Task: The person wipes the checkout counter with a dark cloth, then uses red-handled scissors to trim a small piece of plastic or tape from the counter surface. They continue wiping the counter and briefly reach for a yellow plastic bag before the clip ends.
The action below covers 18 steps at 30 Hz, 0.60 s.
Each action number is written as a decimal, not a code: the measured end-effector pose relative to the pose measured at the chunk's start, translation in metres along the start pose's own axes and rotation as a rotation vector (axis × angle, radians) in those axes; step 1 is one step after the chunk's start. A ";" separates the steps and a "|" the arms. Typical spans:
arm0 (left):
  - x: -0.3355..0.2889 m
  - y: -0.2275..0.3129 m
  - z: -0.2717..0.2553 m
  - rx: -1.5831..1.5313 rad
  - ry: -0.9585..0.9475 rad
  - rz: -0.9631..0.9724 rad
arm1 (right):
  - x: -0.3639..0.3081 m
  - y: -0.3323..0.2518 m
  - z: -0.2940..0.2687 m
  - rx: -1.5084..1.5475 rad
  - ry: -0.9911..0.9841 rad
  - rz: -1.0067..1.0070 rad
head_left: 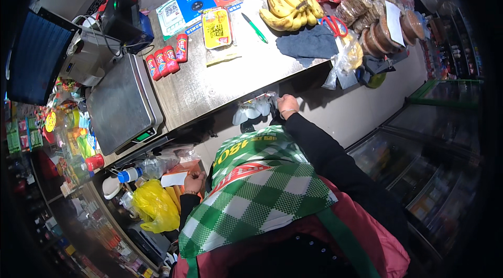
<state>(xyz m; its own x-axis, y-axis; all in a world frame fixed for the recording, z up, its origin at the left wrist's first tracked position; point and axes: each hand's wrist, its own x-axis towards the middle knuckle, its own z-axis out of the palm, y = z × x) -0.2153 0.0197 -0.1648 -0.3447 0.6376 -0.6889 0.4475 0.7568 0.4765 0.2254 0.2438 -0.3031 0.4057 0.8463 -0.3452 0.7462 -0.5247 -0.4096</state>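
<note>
My right hand (287, 104) is closed just below the counter's front edge, beside a crumpled whitish plastic bundle (255, 109); what its fingers hold, if anything, is hidden. Low on the left, my left hand (194, 182) has its fingers curled next to a white paper (174, 179) and an orange sheet (192, 167). I cannot make out what lies inside that grip. A yellow plastic bag (157, 206) rests close to my left hand. A green and white checked apron (257, 181) covers my front between both arms.
On the wooden counter (191, 87) are a flat scale (126, 105), red small packs (166, 59), a yellow food pack (217, 29), a green pen (254, 28), bananas (288, 6) and a dark cloth (307, 43). A monitor (39, 55) stands left; glass-topped cases (419, 157) are right.
</note>
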 end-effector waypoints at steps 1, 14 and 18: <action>-0.002 -0.005 -0.004 -0.037 -0.023 -0.037 | -0.003 0.003 -0.014 0.007 -0.080 -0.010; 0.026 -0.044 -0.027 0.194 -0.045 -0.100 | -0.060 -0.034 -0.020 -0.052 -0.195 -0.302; 0.015 -0.036 -0.029 0.163 -0.046 -0.105 | -0.026 -0.041 0.021 -0.068 -0.201 0.112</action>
<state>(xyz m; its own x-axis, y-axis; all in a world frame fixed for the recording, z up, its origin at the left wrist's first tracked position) -0.2599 0.0064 -0.1763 -0.3605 0.5460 -0.7562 0.5397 0.7834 0.3083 0.1733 0.2416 -0.2957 0.3802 0.7443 -0.5490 0.7392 -0.6013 -0.3033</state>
